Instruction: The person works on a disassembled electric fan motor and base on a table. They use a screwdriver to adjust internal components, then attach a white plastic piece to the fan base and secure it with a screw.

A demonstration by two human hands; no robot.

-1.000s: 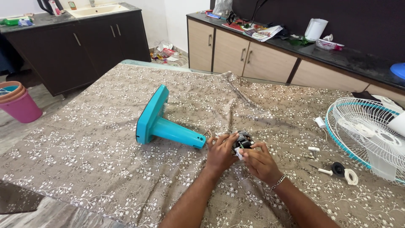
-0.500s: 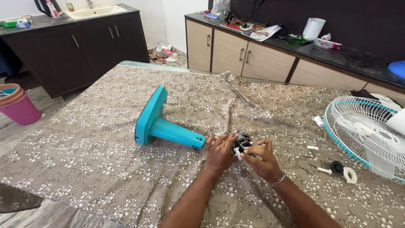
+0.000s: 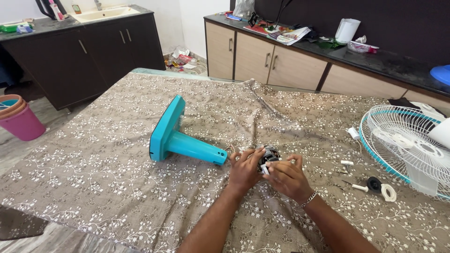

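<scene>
Both hands are meeting over a small fan motor (image 3: 268, 156) that is sitting on the table (image 3: 93, 178), near the middle and just right of the teal stand (image 3: 180, 140). The left hand (image 3: 244, 169) is curling around the motor's left side, fingers bent and closed against its casing, seemingly to be keeping it from turning or sliding on the soft patterned cloth (image 3: 290, 112). The right hand (image 3: 287, 177) is coming in from the near right, its fingers pinching at a small white part on the motor's front; how tightly it is gripping cannot be told, since the fingertips are hiding the contact. A bracelet is showing at the right wrist. The stand is lying on its side with its flat base tipped up to the left and its open tube end pointing at the motor, almost touching the left hand, as though the motor belongs at that end. To the far right the white fan guard (image 3: 403, 145) with a teal rim is lying flat, well apart from the hands. Between it and the hands, small white screws or pegs (image 3: 347, 163), a black knob (image 3: 374, 184) and a white ring (image 3: 388, 192) are lying loose on the cloth, within easy reach of the right hand. Dark and beige cabinets are standing along the far walls, and a pink bucket (image 3: 21, 122) is standing on the floor at the far left.
</scene>
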